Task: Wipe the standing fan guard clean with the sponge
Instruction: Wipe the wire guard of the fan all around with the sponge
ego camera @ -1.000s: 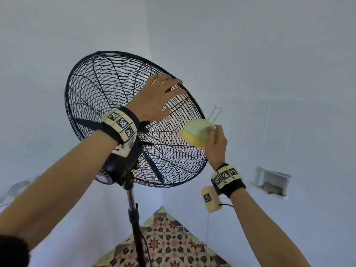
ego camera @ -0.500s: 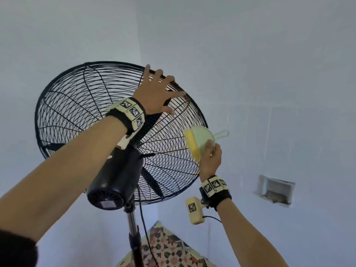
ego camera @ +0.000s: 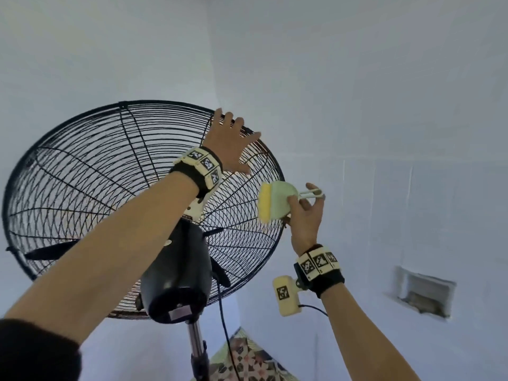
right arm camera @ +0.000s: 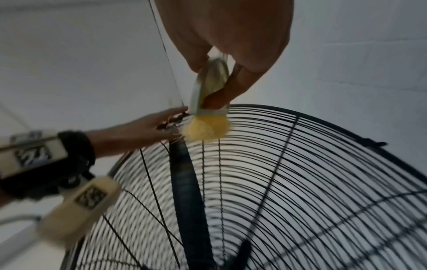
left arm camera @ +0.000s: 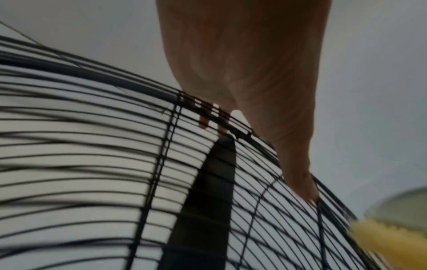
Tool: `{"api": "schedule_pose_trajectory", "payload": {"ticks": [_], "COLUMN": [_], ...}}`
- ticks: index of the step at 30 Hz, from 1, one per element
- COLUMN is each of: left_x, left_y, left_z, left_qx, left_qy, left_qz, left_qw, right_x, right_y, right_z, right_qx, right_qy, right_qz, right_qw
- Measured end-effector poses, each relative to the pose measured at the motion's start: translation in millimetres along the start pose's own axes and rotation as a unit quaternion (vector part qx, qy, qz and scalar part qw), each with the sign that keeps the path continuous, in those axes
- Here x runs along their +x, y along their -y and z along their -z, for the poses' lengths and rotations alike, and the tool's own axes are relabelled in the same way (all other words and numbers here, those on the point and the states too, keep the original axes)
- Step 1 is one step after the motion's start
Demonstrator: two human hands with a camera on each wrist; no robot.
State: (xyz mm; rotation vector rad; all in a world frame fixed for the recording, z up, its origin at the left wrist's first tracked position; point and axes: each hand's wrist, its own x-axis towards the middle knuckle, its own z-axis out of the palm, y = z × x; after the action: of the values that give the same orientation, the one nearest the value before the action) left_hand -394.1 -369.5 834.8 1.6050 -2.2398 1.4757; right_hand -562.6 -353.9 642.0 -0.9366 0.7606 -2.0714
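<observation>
Right grip (ego camera: 303,215) pinches the sponge (ego camera: 275,203) beside the fan guard (ego camera: 82,188), left grip (ego camera: 229,145) spread wide on its rim.

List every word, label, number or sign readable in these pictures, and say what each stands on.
No readable words or numbers.
Wristbands and wrist camera block: black-and-white square marker patterns only, no letters.
Fan motor housing: a small pale label on its rear, too blurred to read.
Sponge: no print visible.
</observation>
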Motion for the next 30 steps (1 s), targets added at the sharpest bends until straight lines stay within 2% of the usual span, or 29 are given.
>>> {"api": "schedule_pose_trajectory", "payload": {"ticks": [3, 5, 9, 13, 17, 21, 23, 27, 30], "left_x": [-19.3, -32.6, -44.9, -40.5, -42.6, -46.2, -45.5, -44.8, -43.5], "left_y": [33.8, 56.0, 67.8, 63.3, 59.0, 53.1, 49.8, 49.2, 48.8], "left_z": [2.6, -1.5, -12.3, -15.4, -21.0, -23.8, -23.0, -23.1, -24.2], "left_qx": [-0.022, -0.029, -0.043, -0.043, -0.023, 0.01, 0.018, 0.009, 0.006], "left_qy": [-0.005, -0.025, -0.051, -0.068, -0.097, -0.109, -0.107, -0.101, -0.104], "left_qz": [0.046, 0.068, 0.072, 0.07, 0.067, 0.058, 0.064, 0.078, 0.076], "left_qw": [0.999, 0.997, 0.995, 0.994, 0.993, 0.992, 0.992, 0.992, 0.992], "right_x": [27.1, 43.7, 67.8, 72.5, 76.2, 73.1, 68.2, 60.4, 60.0], "right_y": [27.3, 49.7, 83.9, 83.3, 88.5, 85.3, 79.2, 85.0, 84.8], "right_z": [-11.7, -26.1, -53.9, -57.0, -40.7, -44.1, -47.3, -44.0, -40.3], "right_qx": [0.009, 0.003, -0.056, -0.164, -0.158, -0.143, -0.132, -0.203, -0.197], "right_qy": [-0.031, -0.067, -0.081, -0.032, -0.003, -0.05, -0.049, -0.033, -0.048], "right_qz": [0.013, 0.047, 0.104, 0.111, 0.077, 0.102, 0.116, 0.135, 0.159], "right_qw": [0.999, 0.997, 0.99, 0.98, 0.984, 0.983, 0.983, 0.969, 0.966]}}
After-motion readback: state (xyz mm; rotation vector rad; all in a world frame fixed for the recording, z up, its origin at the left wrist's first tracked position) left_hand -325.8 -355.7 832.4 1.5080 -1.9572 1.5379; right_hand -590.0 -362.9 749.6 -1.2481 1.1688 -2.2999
